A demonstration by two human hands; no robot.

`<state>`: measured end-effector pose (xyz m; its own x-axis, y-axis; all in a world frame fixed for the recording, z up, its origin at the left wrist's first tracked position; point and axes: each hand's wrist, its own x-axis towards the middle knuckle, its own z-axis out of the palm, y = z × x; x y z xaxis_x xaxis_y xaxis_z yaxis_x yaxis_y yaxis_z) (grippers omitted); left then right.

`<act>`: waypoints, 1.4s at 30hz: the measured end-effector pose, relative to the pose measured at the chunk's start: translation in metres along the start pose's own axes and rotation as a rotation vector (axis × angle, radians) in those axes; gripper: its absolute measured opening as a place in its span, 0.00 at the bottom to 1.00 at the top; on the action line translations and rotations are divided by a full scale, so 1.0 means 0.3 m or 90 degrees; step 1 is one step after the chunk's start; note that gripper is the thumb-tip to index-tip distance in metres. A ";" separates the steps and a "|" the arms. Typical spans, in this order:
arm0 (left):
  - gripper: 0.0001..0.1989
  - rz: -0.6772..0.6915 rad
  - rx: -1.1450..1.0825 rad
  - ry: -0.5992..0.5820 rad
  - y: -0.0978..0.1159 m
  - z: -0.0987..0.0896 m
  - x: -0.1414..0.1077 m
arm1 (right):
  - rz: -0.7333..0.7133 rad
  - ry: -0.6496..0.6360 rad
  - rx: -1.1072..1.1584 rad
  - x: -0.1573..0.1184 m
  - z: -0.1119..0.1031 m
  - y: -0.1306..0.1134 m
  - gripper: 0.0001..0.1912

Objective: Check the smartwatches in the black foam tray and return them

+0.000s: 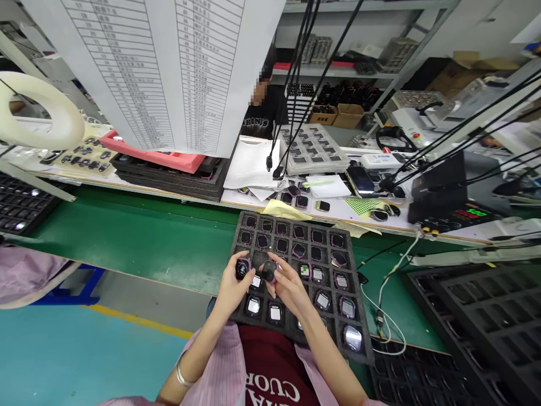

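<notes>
My left hand is closed on a smartwatch body whose dark screen shows a lit pattern. Close beside it, my right hand grips a second smartwatch body with a dark, unlit face. Both hands are over a black foam tray, which is divided into rows of square pockets. Watch bodies with purplish edges sit in many pockets. Some, such as the watch near the front, have bright white screens; those in the back rows look dark. My forearms and hands cover part of the tray.
A green bench runs beneath the tray. Along the raised shelf lie papers, a clear plastic tray and a power supply. More foam trays stand at right. Cables hang overhead; a person is across the bench.
</notes>
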<state>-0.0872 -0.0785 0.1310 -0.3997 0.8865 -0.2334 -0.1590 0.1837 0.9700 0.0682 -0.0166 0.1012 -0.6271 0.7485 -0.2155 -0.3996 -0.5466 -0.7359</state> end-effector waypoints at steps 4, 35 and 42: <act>0.19 -0.006 -0.012 -0.027 0.012 0.013 -0.012 | 0.021 -0.034 0.033 -0.017 -0.001 -0.008 0.25; 0.16 -0.035 0.036 -0.112 0.020 0.021 -0.019 | 0.007 -0.028 0.035 -0.005 0.003 -0.044 0.18; 0.14 -0.003 0.050 -0.126 0.019 0.021 -0.022 | 0.008 -0.018 0.034 -0.007 0.007 -0.053 0.18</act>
<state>-0.0799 -0.0806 0.1385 -0.2125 0.9503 -0.2275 -0.0866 0.2136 0.9731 0.0744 -0.0105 0.1148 -0.6514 0.7303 -0.2057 -0.4261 -0.5765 -0.6972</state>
